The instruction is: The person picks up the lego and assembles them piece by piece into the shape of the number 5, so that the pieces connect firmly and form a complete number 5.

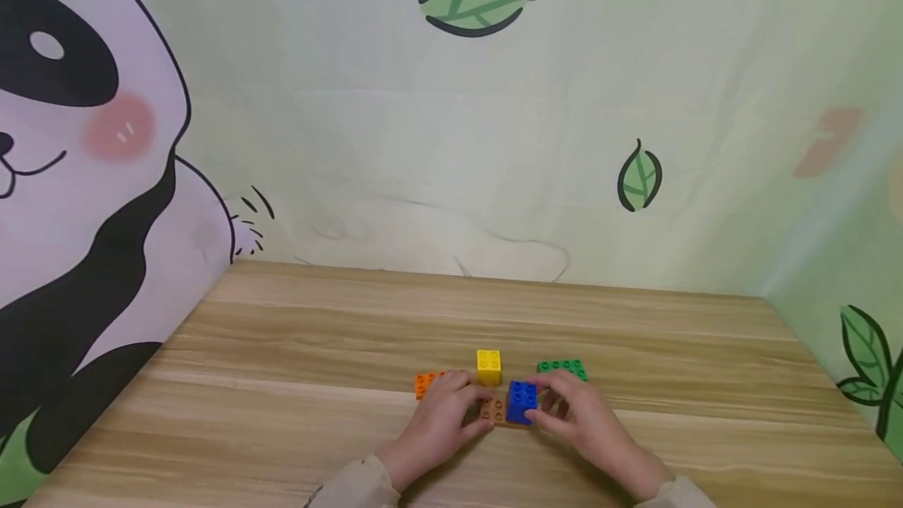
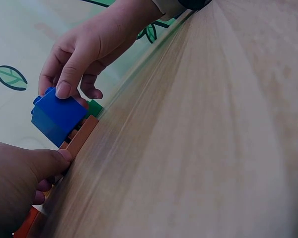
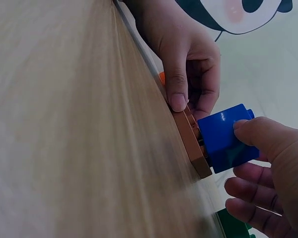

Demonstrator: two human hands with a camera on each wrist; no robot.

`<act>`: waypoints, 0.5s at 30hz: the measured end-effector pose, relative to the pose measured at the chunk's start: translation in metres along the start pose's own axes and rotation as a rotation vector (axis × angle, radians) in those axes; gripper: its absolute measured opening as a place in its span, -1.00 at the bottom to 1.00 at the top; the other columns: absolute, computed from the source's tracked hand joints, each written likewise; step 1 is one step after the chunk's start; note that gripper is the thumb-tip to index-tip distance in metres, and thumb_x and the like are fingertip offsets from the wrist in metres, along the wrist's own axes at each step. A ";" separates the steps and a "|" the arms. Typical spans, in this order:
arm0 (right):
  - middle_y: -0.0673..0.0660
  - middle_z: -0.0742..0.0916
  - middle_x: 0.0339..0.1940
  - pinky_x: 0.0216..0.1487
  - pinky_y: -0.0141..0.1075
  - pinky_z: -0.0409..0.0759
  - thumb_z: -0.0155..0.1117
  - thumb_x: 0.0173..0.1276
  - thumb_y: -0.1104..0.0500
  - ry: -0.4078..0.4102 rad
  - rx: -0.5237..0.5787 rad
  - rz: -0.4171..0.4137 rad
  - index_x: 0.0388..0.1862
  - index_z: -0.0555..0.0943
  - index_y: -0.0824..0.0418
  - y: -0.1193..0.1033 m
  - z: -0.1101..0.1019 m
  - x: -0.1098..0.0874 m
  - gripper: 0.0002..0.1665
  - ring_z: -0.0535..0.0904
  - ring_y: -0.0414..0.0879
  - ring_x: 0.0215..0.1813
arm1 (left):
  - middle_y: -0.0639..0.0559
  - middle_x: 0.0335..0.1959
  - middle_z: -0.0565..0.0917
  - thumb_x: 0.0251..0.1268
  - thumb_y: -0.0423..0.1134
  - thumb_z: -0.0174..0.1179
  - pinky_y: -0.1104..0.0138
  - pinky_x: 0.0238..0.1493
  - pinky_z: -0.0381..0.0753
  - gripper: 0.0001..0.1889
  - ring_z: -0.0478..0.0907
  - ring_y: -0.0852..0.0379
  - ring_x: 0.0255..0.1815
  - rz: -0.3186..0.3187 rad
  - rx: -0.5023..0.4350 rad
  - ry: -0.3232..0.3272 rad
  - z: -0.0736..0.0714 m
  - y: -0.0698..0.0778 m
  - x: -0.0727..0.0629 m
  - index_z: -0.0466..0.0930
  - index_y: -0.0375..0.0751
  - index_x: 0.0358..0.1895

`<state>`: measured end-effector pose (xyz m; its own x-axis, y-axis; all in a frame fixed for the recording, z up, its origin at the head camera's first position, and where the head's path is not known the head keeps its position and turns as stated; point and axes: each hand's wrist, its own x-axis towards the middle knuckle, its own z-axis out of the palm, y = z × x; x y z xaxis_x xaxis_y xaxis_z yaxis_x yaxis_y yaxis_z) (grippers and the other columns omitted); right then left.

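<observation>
My right hand pinches a blue toy brick between thumb and fingers. In the right wrist view the blue brick is slightly tilted over one end of a flat brown brick, whose studs partly show beneath it. Whether the two touch there I cannot tell. My left hand grips the other end of the brown brick, thumb on its near side, holding it at the table. Just past my left fingers stands a yellow brick.
An orange brick lies behind my left hand, partly hidden by it. Behind my right hand is a green brick. All rest on a wooden table, with a panda-printed backdrop behind.
</observation>
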<state>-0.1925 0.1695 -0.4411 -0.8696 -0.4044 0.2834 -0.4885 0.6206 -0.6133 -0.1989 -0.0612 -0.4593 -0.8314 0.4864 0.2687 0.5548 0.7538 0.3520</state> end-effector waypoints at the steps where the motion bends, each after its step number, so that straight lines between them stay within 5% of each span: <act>1: -0.02 0.64 -0.22 -0.37 -0.48 0.55 0.38 0.23 0.06 -0.002 0.001 0.000 0.04 0.60 0.14 0.000 0.000 0.000 -0.59 0.51 -0.34 -0.30 | 0.14 -0.04 0.59 0.17 -0.03 0.33 0.24 0.15 0.45 -0.66 0.46 0.17 0.00 0.000 0.001 -0.001 0.000 0.000 0.000 0.65 -0.06 -0.01; 15: 0.01 0.69 -0.18 -0.37 -0.48 0.54 0.39 0.22 0.02 0.006 -0.032 -0.023 0.06 0.59 0.15 0.002 0.005 0.000 -0.55 0.52 -0.32 -0.31 | 0.14 -0.08 0.59 0.17 -0.03 0.33 0.25 0.14 0.44 -0.66 0.47 0.18 -0.03 0.020 0.020 0.026 0.002 -0.001 0.000 0.66 -0.08 -0.03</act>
<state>-0.1933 0.1676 -0.4458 -0.8585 -0.4146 0.3018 -0.5103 0.6325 -0.5827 -0.1998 -0.0614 -0.4617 -0.8188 0.4903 0.2986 0.5705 0.7528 0.3283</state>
